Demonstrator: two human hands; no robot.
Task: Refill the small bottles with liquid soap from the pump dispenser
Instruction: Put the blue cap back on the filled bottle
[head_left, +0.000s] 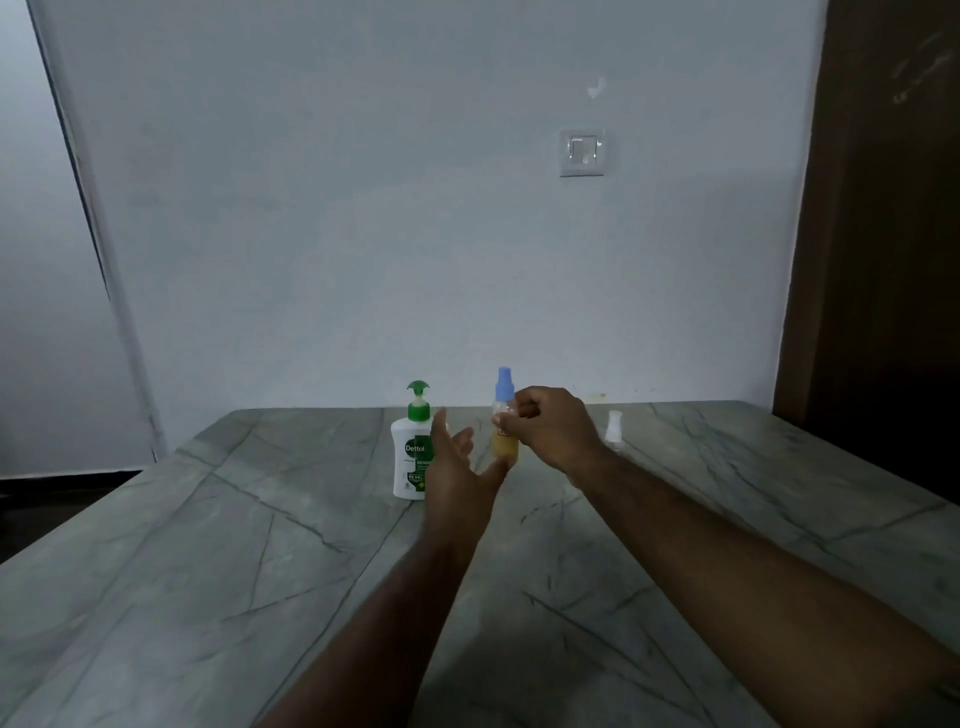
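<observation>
A white pump dispenser (410, 457) with a green pump head stands near the table's far edge. Just right of it is a small clear bottle (505, 441) with a blue spray cap and yellowish liquid in its lower part. My right hand (550, 426) has its fingers closed around the bottle's neck. My left hand (457, 467) is open, palm turned inward, between the dispenser and the bottle, its thumb close to the bottle's base. A second small bottle (614, 430) with a white cap stands farther right, partly hidden behind my right wrist.
The grey-green marble table (260, 571) runs up to a pale wall. A light switch (583, 151) is on that wall. A dark brown door (883, 260) stands at the right, and the table's left edge drops to a dark floor.
</observation>
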